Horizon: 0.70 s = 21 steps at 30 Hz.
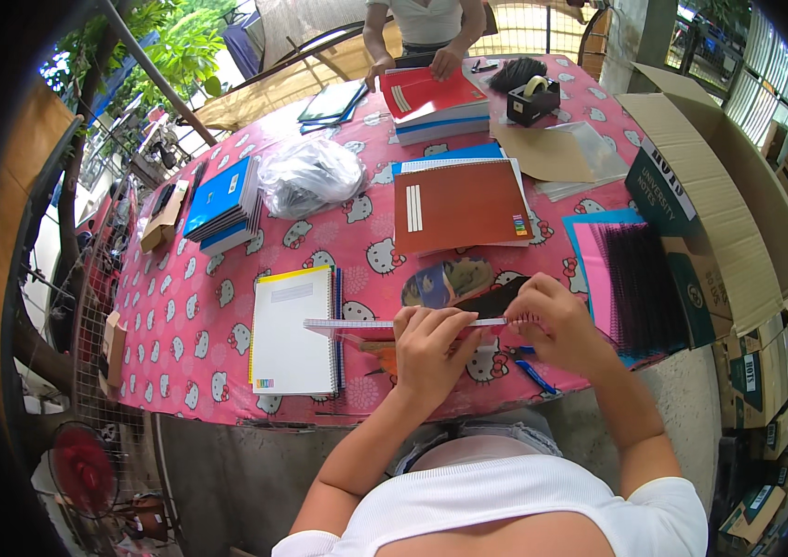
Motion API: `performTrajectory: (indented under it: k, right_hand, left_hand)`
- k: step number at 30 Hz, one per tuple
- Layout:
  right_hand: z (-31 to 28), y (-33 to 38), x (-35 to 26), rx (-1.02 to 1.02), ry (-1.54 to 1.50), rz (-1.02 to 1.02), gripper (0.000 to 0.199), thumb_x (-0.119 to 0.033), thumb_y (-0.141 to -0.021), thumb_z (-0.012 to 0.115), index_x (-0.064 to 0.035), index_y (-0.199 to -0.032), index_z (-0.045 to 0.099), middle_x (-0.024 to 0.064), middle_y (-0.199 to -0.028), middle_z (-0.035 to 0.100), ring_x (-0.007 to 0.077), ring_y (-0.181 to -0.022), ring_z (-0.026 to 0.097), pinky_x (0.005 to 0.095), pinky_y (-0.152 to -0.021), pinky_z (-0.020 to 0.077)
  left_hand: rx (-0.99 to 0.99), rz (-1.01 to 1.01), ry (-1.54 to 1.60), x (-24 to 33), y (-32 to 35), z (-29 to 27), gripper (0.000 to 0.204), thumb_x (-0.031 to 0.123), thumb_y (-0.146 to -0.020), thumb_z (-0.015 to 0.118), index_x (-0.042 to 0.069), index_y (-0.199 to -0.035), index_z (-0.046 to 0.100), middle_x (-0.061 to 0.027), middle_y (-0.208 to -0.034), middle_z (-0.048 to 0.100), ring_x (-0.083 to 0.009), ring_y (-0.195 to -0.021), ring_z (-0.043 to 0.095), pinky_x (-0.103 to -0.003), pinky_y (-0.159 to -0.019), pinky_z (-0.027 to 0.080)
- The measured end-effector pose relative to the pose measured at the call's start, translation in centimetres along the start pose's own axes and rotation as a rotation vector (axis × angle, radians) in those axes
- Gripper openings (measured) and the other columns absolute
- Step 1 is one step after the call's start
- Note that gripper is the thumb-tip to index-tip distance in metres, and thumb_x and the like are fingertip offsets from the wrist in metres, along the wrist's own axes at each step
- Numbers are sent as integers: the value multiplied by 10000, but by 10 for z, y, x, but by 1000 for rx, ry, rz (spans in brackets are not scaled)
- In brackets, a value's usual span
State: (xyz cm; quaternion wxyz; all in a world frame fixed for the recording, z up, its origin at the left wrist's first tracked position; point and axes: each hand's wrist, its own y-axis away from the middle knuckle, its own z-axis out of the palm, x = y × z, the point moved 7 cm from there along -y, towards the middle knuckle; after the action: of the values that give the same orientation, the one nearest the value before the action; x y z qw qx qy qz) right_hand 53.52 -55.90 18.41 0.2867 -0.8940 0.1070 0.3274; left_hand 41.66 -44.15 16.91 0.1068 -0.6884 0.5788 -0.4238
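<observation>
My left hand (pixel 433 348) grips a thin notebook (pixel 349 325), held edge-on above the table's near side. At the notebook's right end my right hand (pixel 556 325) is closed in a pinch, next to what looks like a row of coil loops. What lies between those fingertips is too small to make out. Below the right hand rests a blue-handled cutting tool (pixel 535 374). Just beyond the hands lies a patterned pouch (pixel 448 281). To the left is a small stack of spiral notebooks with a white cover (pixel 294 334) on top.
Black plastic coils (pixel 637 278) lie on pink and blue sheets at right, beside an open carton (pixel 737 186). Brown-red notebooks (pixel 459 204), blue notebooks (pixel 222 200), a plastic bag (pixel 310 176) and a tape dispenser (pixel 533 102) stand farther off. Across the table, another person handles red notebooks (pixel 431 93).
</observation>
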Motion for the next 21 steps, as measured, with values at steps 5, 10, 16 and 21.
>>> performTrajectory:
  k: [5, 10, 16, 21]
  right_hand:
    - [3, 4, 8, -55, -79, 41, 156, -54, -761, 720, -42, -883, 623, 105, -839, 582, 236, -731, 605, 319, -607, 474]
    - [7, 6, 9, -73, -139, 207, 184, -57, -758, 721, -47, -912, 620, 104, -847, 595, 248, -703, 605, 341, -585, 473]
    - [9, -1, -5, -10, 105, 11, 155, -64, -772, 690, -55, -904, 609, 107, -853, 592, 305, -748, 617, 389, -611, 486]
    - [14, -3, -21, 3, 133, 30, 138, -118, -792, 665, -71, -909, 607, 90, -874, 587, 313, -756, 615, 406, -629, 495]
  left_hand:
    - [0, -30, 8, 1, 0, 1, 197, 171, -699, 768, 114, -874, 698, -12, -793, 655, -187, -770, 596, -348, -820, 370]
    - [-9, -23, 3, 3, -1, 1, 196, 165, -690, 768, 123, -869, 700, -6, -776, 648, -190, -784, 591, -349, -803, 368]
    - [22, -8, 12, 2, 0, -2, 194, 181, -696, 766, 123, -868, 699, -4, -784, 652, -195, -795, 586, -357, -802, 370]
    - [41, -2, -4, 3, 4, -6, 188, 199, -712, 759, 114, -866, 695, -12, -793, 652, -200, -799, 585, -361, -806, 376]
